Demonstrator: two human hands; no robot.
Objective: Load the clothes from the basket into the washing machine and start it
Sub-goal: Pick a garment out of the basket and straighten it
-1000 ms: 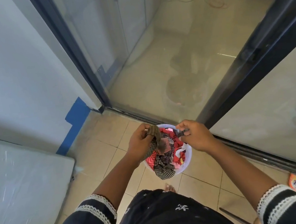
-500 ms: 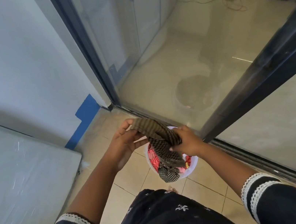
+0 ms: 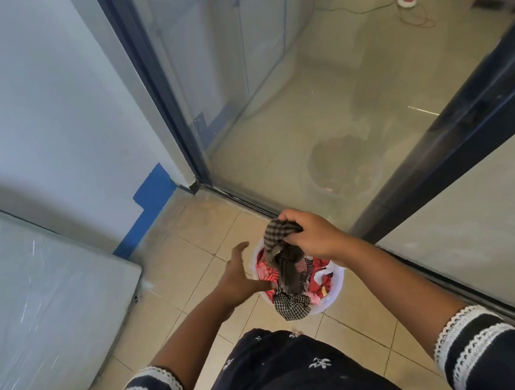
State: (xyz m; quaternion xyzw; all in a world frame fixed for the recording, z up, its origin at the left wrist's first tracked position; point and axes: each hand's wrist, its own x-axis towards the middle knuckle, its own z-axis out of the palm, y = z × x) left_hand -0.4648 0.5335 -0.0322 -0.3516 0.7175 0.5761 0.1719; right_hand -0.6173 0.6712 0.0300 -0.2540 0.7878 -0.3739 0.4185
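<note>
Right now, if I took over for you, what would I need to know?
Right hand: its fingers grip a brown checked cloth, lifted and hanging over the basket.
Left hand: open, holding nothing, beside the basket's left rim.
White basket: on the tiled floor by the glass door, full of red and checked clothes.
The white appliance wrapped in plastic on the left is probably the washing machine; its lid is not in view.
Done: one cloth picked up.
Left: load this cloth, load the rest, start the machine.
</note>
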